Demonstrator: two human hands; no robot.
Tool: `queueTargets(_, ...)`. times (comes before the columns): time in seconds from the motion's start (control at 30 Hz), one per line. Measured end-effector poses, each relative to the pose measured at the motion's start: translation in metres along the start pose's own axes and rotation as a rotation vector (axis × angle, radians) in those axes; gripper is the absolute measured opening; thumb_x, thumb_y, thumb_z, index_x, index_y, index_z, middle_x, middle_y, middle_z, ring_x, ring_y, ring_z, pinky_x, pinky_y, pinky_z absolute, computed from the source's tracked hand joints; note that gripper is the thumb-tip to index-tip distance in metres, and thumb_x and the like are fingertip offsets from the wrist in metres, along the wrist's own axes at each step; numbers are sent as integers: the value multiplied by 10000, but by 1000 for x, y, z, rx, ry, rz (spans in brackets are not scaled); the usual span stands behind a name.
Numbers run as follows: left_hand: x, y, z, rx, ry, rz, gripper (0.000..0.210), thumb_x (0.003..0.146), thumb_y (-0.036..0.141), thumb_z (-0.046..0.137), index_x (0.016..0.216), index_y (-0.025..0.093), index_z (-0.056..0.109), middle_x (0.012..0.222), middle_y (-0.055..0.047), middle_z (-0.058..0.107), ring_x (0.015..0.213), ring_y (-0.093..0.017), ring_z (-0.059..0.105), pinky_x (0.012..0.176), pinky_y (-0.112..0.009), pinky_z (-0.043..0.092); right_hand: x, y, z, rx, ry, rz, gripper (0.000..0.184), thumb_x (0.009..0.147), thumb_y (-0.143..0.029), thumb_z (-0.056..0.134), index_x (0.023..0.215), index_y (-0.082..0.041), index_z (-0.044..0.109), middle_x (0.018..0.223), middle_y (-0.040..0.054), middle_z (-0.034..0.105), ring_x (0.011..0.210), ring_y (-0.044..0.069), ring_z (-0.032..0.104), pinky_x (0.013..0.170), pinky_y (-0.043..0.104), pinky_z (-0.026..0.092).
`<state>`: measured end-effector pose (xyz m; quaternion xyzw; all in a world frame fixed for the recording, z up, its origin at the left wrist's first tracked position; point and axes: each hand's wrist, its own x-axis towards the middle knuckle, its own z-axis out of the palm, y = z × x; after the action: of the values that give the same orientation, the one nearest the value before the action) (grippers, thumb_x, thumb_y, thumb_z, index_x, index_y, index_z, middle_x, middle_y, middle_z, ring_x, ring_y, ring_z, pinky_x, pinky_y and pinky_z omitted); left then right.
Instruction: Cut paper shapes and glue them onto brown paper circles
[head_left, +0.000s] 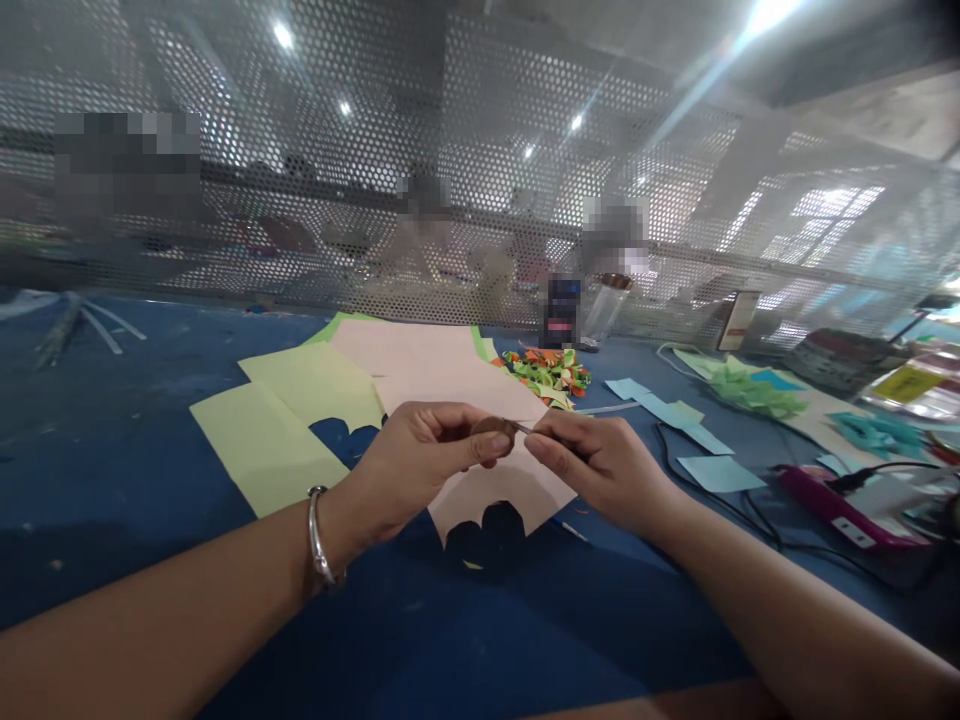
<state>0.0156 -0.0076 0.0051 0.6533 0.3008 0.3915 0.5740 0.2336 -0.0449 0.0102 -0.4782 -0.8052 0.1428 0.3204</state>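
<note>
Between the thumb and fingers of my left hand (412,450) is a small round brown piece (496,430), partly covered by the fingertips. My right hand (611,460) pinches a thin dark tool (523,428) whose tip reaches the edge of the brown piece. The rest of that tool is hidden in my fingers, so its kind does not show. Both hands are above a pale pink paper sheet (420,360) with rounded cut-outs along its near edge. Left of it lie pale yellow-green paper sheets (277,450), one with a similar cut-out.
Curled green and orange paper strips (551,372) are heaped behind my right hand. Light blue paper pieces (720,472), black cables and a magenta power strip (847,510) lie to the right. A clear bottle (606,310) stands before the perforated metal screen (360,250); people are behind it.
</note>
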Motion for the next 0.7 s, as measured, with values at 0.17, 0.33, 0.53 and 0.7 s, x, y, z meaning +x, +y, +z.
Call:
queueTargets(0.17, 2, -1, 0, -13, 13, -4, 203, 796, 387, 765, 762, 189, 738, 726, -7, 607, 711, -143, 490, 653, -252, 394, 2, 0, 0, 28, 13, 14, 428, 1004, -490, 464, 699, -193, 511, 621, -37, 421, 586, 113, 402, 548, 263, 308)
queueTargets(0.33, 1, 2, -1, -51, -3, -21, 189, 804, 378, 763, 767, 193, 747, 742, 1, 608, 714, -135, 481, 664, -251, 385, 3, 0, 2, 59, 13, 6, 431, 1011, -472, 460, 681, -194, 475, 634, -39, 406, 599, 110, 396, 566, 260, 322)
queueTargets(0.53, 2, 2, -2, -80, -24, -44, 172, 810, 354, 767, 774, 187, 751, 733, 4, 580, 715, -127, 455, 671, -242, 383, 4, 0, 3, 65, -3, 32, 427, 1013, -482, 450, 709, -188, 501, 653, -34, 430, 619, 115, 404, 586, 270, 318)
queueTargets(0.7, 3, 3, -3, -61, -25, -50, 155, 810, 322, 755, 754, 178, 742, 719, 2, 577, 704, -129, 453, 672, -248, 375, 4, 0, 3, 75, -11, 39, 433, 1012, -486, 450, 699, -190, 492, 649, -36, 415, 617, 115, 401, 584, 272, 312)
